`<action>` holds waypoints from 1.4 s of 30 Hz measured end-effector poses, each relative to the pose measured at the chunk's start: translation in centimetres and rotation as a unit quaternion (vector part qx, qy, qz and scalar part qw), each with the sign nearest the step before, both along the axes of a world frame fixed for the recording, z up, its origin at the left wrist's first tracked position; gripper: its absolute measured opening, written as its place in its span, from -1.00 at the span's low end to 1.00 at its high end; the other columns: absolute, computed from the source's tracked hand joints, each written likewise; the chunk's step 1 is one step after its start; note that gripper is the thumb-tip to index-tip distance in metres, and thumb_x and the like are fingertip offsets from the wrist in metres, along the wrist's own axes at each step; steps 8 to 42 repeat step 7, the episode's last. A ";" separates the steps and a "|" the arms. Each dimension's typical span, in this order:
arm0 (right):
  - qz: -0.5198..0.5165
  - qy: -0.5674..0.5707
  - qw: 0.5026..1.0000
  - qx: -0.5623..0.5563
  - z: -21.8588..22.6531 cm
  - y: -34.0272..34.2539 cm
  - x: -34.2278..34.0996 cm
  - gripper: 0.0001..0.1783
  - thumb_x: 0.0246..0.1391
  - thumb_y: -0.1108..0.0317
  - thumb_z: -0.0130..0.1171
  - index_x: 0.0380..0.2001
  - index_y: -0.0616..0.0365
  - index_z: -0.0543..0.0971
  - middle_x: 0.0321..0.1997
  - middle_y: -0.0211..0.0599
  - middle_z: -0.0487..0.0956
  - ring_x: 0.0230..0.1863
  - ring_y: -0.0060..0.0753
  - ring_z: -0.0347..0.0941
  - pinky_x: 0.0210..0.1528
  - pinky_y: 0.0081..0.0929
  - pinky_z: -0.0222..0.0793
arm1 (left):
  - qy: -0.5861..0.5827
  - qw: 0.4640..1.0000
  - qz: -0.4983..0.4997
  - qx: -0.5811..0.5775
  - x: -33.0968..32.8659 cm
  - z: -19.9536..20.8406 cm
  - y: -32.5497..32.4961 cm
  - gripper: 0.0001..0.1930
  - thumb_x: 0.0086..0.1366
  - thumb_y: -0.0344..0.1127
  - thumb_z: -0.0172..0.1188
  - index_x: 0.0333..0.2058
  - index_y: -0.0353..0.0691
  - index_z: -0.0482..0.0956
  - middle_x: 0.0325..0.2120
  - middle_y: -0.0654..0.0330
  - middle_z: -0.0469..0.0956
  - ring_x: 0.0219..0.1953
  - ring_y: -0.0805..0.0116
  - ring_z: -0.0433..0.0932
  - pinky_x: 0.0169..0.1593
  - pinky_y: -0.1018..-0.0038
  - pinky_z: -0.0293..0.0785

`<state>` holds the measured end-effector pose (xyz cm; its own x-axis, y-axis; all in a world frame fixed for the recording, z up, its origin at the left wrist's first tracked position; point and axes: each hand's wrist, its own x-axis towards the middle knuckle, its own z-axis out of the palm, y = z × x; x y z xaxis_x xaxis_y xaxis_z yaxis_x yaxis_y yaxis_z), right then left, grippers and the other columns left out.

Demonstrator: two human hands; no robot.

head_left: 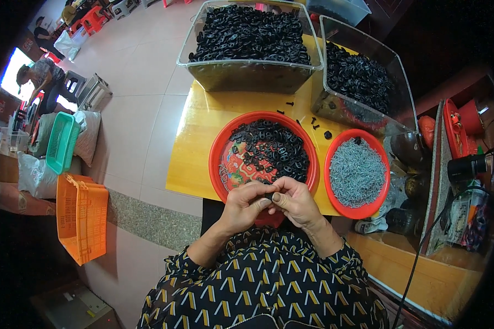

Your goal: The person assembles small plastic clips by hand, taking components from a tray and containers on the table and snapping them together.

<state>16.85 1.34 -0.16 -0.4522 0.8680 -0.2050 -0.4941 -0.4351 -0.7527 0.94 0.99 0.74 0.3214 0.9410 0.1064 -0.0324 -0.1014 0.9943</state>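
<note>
Over the near rim of a round red tray (216, 143), my left hand (245, 205) and my right hand (295, 203) meet fingertip to fingertip. Both are closed in a pinch on a small black plastic part (269, 196), mostly hidden by the fingers. Loose black plastic parts (277, 145), oval with holes, lie heaped in the tray, whose bottom has a colourful print. To the right, a smaller red tray (386, 181) holds a pile of thin silvery screws (357, 172), with one black piece on top.
Two clear plastic bins (252, 68) (362, 107) full of black parts stand at the back of the yellow table (195, 159). Several black bits (315, 122) lie loose there. An orange crate (82, 219) and green basket (60, 143) are on the left. A cluttered shelf (436, 175) and black cable (417, 257) flank the right.
</note>
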 end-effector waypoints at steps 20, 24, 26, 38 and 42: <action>0.019 -0.053 0.998 -0.002 0.6 0.2 0.6 -0.82 -0.01 0.42 0.05 -0.30 0.23 0.39 -0.42 -0.37 0.43 -0.45 -0.60 0.40 -0.42 -0.72 0.40 | -0.036 0.999 0.002 -0.012 -0.3 -0.3 -0.1 -0.71 0.07 -0.56 0.05 -0.17 -0.32 0.44 -0.38 0.17 0.45 -0.33 0.46 0.44 -0.24 0.60 0.36; 0.019 -0.053 0.998 -0.002 0.6 0.2 0.6 -0.82 -0.01 0.42 0.05 -0.30 0.23 0.39 -0.42 -0.37 0.43 -0.45 -0.60 0.40 -0.42 -0.72 0.40 | -0.036 0.999 0.002 -0.012 -0.3 -0.3 -0.1 -0.71 0.07 -0.56 0.05 -0.17 -0.32 0.44 -0.38 0.17 0.45 -0.33 0.46 0.44 -0.24 0.60 0.36; 0.019 -0.053 0.998 -0.002 0.6 0.2 0.6 -0.82 -0.01 0.42 0.05 -0.30 0.23 0.39 -0.42 -0.37 0.43 -0.45 -0.60 0.40 -0.42 -0.72 0.40 | -0.036 0.999 0.002 -0.012 -0.3 -0.3 -0.1 -0.71 0.07 -0.56 0.05 -0.17 -0.32 0.44 -0.38 0.17 0.45 -0.33 0.46 0.44 -0.24 0.60 0.36; 0.019 -0.053 0.998 -0.002 0.6 0.2 0.6 -0.82 -0.01 0.42 0.05 -0.30 0.23 0.39 -0.42 -0.37 0.43 -0.45 -0.60 0.40 -0.42 -0.72 0.40 | -0.036 0.999 0.002 -0.012 -0.3 -0.3 -0.1 -0.71 0.07 -0.56 0.05 -0.17 -0.32 0.44 -0.38 0.17 0.45 -0.33 0.46 0.44 -0.24 0.60 0.36; 0.019 -0.053 0.998 -0.002 0.6 0.2 0.6 -0.82 -0.01 0.42 0.05 -0.30 0.23 0.39 -0.42 -0.37 0.43 -0.45 -0.60 0.40 -0.42 -0.72 0.40 | -0.036 0.999 0.002 -0.012 -0.3 -0.3 -0.1 -0.71 0.07 -0.56 0.05 -0.17 -0.32 0.44 -0.38 0.17 0.45 -0.33 0.46 0.44 -0.24 0.60 0.36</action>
